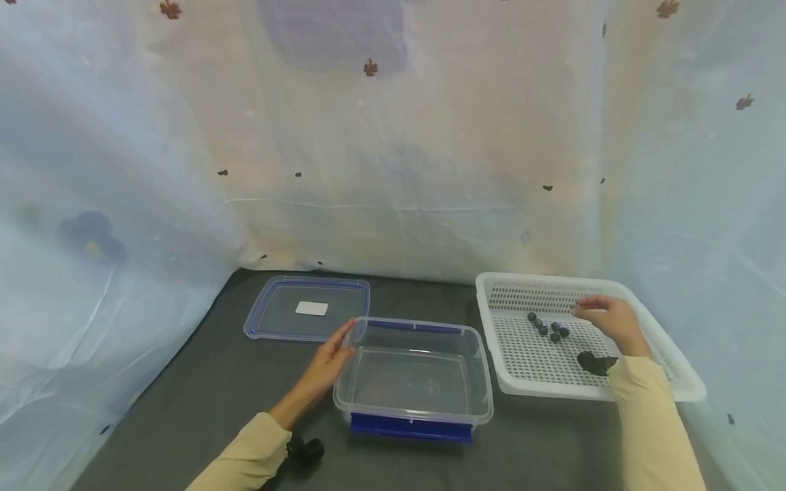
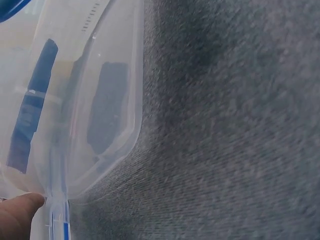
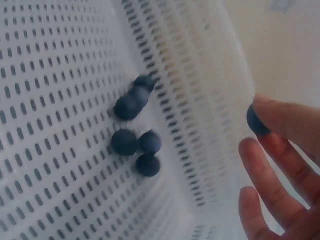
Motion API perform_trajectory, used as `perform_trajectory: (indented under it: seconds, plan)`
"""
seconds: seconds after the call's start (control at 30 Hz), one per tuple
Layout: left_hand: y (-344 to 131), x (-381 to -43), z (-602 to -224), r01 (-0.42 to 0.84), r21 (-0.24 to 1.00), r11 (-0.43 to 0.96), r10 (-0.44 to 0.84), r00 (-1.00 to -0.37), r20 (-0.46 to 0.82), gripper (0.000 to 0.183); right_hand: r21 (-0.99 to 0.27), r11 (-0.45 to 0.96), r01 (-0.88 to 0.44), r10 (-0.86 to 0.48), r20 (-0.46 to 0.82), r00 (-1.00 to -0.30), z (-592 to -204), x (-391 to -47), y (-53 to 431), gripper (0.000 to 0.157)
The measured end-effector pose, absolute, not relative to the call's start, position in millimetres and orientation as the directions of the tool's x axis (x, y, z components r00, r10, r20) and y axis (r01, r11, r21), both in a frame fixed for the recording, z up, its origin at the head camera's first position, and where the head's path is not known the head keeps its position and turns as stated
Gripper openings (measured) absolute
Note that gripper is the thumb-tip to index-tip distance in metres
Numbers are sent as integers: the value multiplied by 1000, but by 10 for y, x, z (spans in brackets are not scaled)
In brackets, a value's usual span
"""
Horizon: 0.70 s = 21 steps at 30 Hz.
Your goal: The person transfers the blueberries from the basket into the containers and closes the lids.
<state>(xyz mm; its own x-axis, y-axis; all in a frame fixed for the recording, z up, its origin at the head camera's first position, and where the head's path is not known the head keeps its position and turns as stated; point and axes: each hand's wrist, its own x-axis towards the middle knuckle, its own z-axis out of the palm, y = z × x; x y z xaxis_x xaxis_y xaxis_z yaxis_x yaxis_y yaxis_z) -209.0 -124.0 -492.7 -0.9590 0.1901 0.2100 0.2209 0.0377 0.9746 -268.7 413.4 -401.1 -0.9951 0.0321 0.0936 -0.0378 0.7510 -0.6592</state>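
In the head view my right hand is over the white perforated basket. A dark blueberry is pinched between its thumb and forefinger, the other fingers loosely spread. Several more blueberries lie in a loose cluster on the basket floor, left of that hand. My left hand rests at the left side of a clear plastic container, its fairly straight fingers touching the rim near the far left corner. Open at the top, the container has a blue clip flap hanging along its near side.
Behind and left of the container lies its clear lid with a blue seal and a white label. All stand on a dark grey cloth surface. Patterned curtains close off the back and both sides.
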Motion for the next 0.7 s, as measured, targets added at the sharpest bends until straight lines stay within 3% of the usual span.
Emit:
perform_trajectory:
  seconds: [0.33,0.7]
  plan:
    - [-1250,-2135,-4895,185,982,42,184,-967,175,59,-767,634,-96,69,180,-981,-3715,-2595,3775,53]
    - [-1273,-2169,-4903,187,980,73,191,-967,170,59,-854,457,-248,-45,256,-966,-3603,-2509,3046,43]
